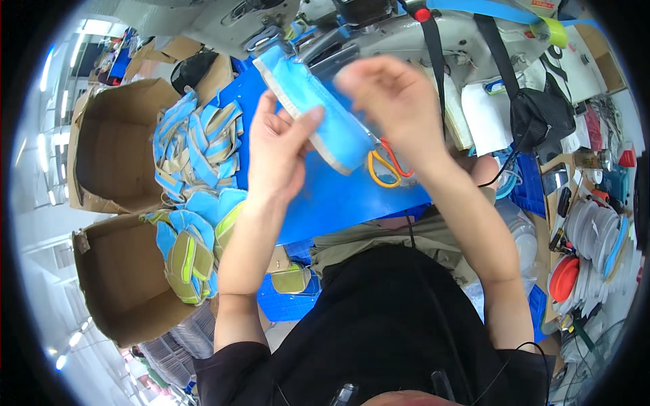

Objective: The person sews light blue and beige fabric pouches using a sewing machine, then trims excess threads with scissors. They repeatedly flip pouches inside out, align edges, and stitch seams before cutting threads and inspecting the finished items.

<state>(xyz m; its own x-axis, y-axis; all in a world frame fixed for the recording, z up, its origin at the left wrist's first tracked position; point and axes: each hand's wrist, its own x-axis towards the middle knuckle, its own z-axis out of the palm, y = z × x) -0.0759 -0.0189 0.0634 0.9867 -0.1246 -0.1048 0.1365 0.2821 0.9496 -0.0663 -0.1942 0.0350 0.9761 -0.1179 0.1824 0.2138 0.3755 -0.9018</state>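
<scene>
A long blue fabric piece (315, 101) with a pale grey edge band is tilted up in front of the sewing machine. My left hand (281, 139) pinches its near edge between thumb and fingers. Just right of the fabric, my right hand (393, 95) is raised, its fingers curled and smeared by motion, so whether it holds anything is unclear. Scissors (386, 169) with one yellow and one red handle loop lie on the blue tabletop (325, 206) below the right hand. Their blades are mostly hidden behind the fabric and the right hand.
The sewing machine (227, 27) stands along the far side. At left are blue and grey strips (203, 145), sewn green and blue pieces (189, 260) and two cardboard boxes (122, 142). A black pouch (542, 115) hangs at right, above tape rolls (589, 230).
</scene>
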